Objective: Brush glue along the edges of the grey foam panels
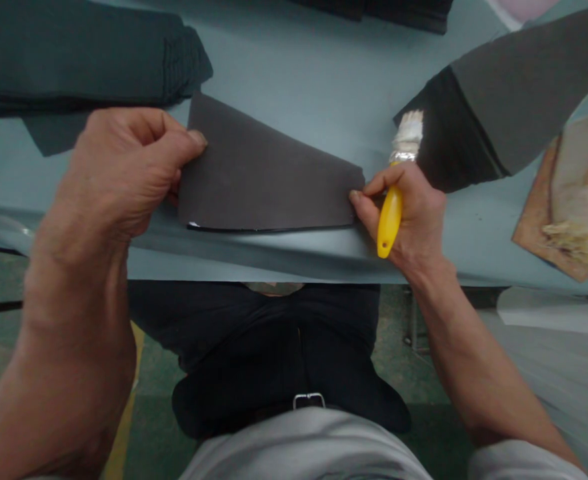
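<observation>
Both our hands pinch one dark grey sheet (269,167) at mid-frame, by the front edge of the blue-grey table (294,73). Our left hand (119,173) grips its left end between thumb and fingers. Our right hand (404,213) takes the right corner with thumb and forefinger while its other fingers wrap a yellow-handled brush (389,220), seemingly so one hand can serve both. A stack of similar dark pieces (524,87) lies upper right, beside a board (534,227) caked with pale residue.
</observation>
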Available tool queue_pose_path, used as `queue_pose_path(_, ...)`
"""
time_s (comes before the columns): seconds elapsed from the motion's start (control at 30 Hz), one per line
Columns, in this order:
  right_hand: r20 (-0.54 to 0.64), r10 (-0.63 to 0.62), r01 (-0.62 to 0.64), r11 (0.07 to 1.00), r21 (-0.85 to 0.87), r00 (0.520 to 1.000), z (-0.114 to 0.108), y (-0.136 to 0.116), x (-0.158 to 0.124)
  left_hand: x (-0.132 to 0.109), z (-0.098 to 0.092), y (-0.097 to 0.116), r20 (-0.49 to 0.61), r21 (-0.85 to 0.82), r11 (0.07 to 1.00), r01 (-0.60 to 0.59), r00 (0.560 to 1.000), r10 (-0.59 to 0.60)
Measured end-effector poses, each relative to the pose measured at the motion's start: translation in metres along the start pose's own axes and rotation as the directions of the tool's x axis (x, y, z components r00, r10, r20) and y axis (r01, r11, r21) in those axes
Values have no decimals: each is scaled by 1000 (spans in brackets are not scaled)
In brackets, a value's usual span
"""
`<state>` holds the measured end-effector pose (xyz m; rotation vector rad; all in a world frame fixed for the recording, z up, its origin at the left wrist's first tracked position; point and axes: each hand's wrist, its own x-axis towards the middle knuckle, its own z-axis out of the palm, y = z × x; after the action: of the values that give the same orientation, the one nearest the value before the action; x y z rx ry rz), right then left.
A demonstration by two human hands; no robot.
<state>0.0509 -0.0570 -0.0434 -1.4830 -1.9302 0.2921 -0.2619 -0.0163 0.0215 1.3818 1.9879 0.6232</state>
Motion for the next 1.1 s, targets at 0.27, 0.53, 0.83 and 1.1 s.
queue_pose_path(0.27, -13, -22, 23, 997, 72, 1000, 1, 2, 0, 1, 0, -1, -30, 28, 999, 24, 999, -23)
queue_pose_path(0.53, -25, -21, 22, 999, 41, 999, 2, 0, 0, -2, 0, 1, -33, 80, 997, -14, 999, 16)
queue_pose_path(0.83, -19, -23, 24, 998, 58, 1000, 2, 4, 0, 0, 3, -6, -68, 153, 986, -60, 995, 71)
queue_pose_path(1.1, -38, -34, 35, 999, 31, 999, 4, 5, -2, 2, 3, -12, -40, 111, 983, -148, 987, 153)
